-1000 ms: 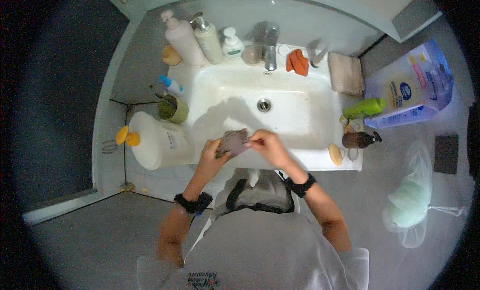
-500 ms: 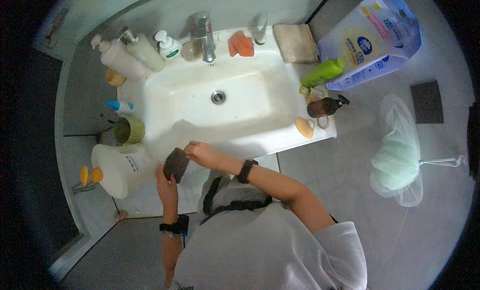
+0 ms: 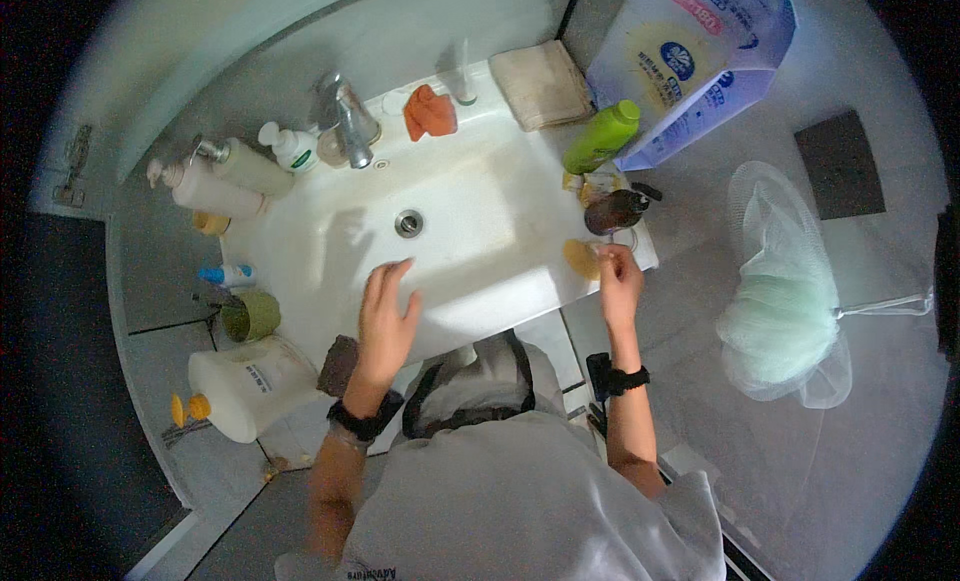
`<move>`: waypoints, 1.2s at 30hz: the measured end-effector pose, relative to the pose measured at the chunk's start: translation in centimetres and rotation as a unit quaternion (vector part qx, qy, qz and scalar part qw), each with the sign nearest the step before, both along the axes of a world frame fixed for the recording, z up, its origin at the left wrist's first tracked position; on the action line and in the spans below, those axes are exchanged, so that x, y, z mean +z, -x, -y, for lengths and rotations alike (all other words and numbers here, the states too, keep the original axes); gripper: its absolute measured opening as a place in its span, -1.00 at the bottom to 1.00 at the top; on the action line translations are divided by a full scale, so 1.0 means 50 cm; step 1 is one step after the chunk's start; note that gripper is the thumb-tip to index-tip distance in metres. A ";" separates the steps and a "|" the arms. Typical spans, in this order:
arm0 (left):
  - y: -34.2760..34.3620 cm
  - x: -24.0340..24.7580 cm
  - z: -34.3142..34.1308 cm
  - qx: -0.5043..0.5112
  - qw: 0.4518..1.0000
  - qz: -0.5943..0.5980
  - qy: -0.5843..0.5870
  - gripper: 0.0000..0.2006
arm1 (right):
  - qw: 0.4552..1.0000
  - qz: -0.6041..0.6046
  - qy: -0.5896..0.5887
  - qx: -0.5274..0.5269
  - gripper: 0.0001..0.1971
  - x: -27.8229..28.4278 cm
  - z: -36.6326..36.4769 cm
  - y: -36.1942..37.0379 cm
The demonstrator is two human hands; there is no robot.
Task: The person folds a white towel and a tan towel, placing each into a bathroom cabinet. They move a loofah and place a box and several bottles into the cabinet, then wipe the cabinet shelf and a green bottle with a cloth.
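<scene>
My left hand (image 3: 388, 326) is held over the near edge of the white sink (image 3: 500, 306), fingers apart and nothing in it. A dark brown, rough-looking piece (image 3: 338, 366) lies beside its wrist, partly covered by it. My right hand (image 3: 619, 286) is at the sink's near right corner, fingers curled and pinched together. Its fingertips are right by a tan oval piece (image 3: 580, 260) that looks like soap and a thin ring (image 3: 626, 238). What the fingers hold, if anything, is hidden. A brown pump bottle (image 3: 612, 213) stands just beyond.
A faucet (image 3: 350, 131) rises at the back, with an orange cloth (image 3: 430, 113) and folded towel (image 3: 542, 84) along the rim. Pump bottles (image 3: 205, 189), a green cup (image 3: 250, 316) and a large white jug (image 3: 245, 386) line the left. A green bottle (image 3: 602, 138) stands right.
Both hands have let go of the dark brown piece, which now lies by my left wrist. My right hand has moved right to the sink's corner; my left hand has moved forward and opened.
</scene>
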State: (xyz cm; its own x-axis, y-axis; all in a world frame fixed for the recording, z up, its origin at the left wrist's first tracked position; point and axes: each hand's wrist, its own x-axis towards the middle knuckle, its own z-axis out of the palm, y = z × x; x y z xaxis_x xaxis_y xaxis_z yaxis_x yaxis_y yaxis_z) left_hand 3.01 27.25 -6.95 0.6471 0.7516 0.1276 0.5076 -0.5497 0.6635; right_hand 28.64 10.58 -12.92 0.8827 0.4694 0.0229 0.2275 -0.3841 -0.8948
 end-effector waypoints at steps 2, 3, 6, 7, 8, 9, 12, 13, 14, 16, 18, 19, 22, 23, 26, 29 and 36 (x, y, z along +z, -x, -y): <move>-0.098 0.006 -0.013 -0.058 0.998 0.032 0.005 -0.59 | 0.999 0.004 -0.006 -0.041 -0.88 -0.020 0.024 -0.033; -0.150 0.015 -0.022 -0.088 0.995 0.040 0.023 -0.57 | 0.999 0.013 -0.007 -0.044 -0.89 -0.023 0.031 -0.045; -0.308 -0.014 -0.050 -0.152 0.986 0.065 0.020 -0.45 | 0.998 0.040 -0.030 -0.035 -0.92 -0.049 0.050 -0.076; -0.357 -0.040 -0.061 -0.168 0.983 0.077 0.020 -0.41 | 0.998 0.034 -0.030 -0.037 -0.93 -0.046 0.045 -0.076; -0.404 -0.066 -0.072 -0.183 0.979 0.087 0.019 -0.36 | 0.998 0.027 -0.031 -0.040 -0.93 -0.044 0.040 -0.076; -0.444 -0.086 -0.081 -0.177 0.978 0.103 0.023 -0.36 | 0.999 0.017 -0.030 -0.032 -0.91 -0.037 0.034 -0.077; -0.542 -0.121 -0.089 -0.174 0.974 0.136 0.056 -0.36 | 0.999 0.007 -0.030 -0.034 -0.89 -0.015 0.035 -0.083; -0.567 -0.126 -0.088 -0.177 0.971 0.138 0.078 -0.35 | 0.999 0.014 -0.023 -0.036 -0.89 -0.020 0.041 -0.088; -0.584 -0.132 -0.087 -0.180 0.969 0.140 0.100 -0.34 | 0.999 0.022 -0.017 -0.036 -0.90 -0.029 0.048 -0.092; -0.610 -0.147 -0.079 -0.146 0.963 0.180 0.140 -0.39 | 0.999 0.031 -0.011 -0.042 -0.91 -0.036 0.061 -0.100; -0.624 -0.156 -0.078 -0.127 0.957 0.200 0.169 -0.44 | 0.998 0.031 -0.015 -0.045 -0.92 -0.037 0.070 -0.105; -0.624 -0.158 -0.080 -0.125 0.955 0.199 0.178 -0.47 | 0.998 0.027 -0.013 -0.049 -0.91 -0.039 0.074 -0.108; -0.614 -0.163 -0.087 -0.099 0.951 0.217 0.196 -0.53 | 0.998 0.021 0.000 -0.051 -0.90 -0.037 0.078 -0.110; -0.606 -0.164 -0.091 -0.084 0.949 0.227 0.200 -0.55 | 0.998 0.026 0.006 -0.048 -0.90 -0.030 0.077 -0.108; -0.560 -0.094 -0.101 -0.052 0.949 0.221 0.221 -0.55 | 0.998 0.057 0.000 -0.031 -0.89 -0.028 0.071 -0.103; -0.457 -0.014 -0.103 -0.040 0.949 0.244 0.194 -0.55 | 0.999 0.049 -0.008 0.005 -0.88 -0.009 0.052 -0.076; -0.177 0.102 -0.090 0.083 0.954 0.188 0.218 -0.60 | 0.996 0.012 -0.051 0.078 -0.88 0.016 -0.013 -0.002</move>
State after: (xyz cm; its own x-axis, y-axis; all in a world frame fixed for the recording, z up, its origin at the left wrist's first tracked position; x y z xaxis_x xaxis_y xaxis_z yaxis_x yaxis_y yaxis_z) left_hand 11.86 31.75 -1.86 0.4842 0.8747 -0.0201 0.2441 -0.1130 0.9631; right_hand 28.73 11.22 -12.11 0.7980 0.5947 0.0975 0.2989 -0.2500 -0.9210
